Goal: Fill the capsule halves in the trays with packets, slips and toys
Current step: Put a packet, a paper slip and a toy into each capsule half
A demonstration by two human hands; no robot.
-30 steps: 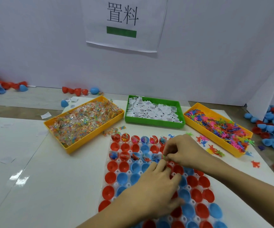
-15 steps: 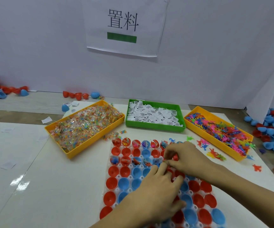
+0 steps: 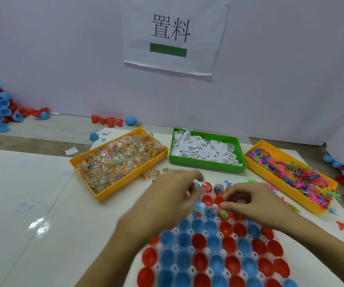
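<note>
White wall [image 3: 63,59] bearing a paper sign [image 3: 173,34]; floor [image 3: 43,129] perhaps wooden.

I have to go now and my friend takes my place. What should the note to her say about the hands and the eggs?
Left hand: blurred over the far rows of the capsule tray; whether it holds anything cannot be told.
Right hand: fingers curled over the far rows; a small green toy lies at its fingertips.
Supplies: packets in the left yellow bin, slips in the green bin, toys in the right yellow bin.
Done: some far-row halves already hold things.
Left: the near rows of red and blue halves look empty and need filling.
</note>
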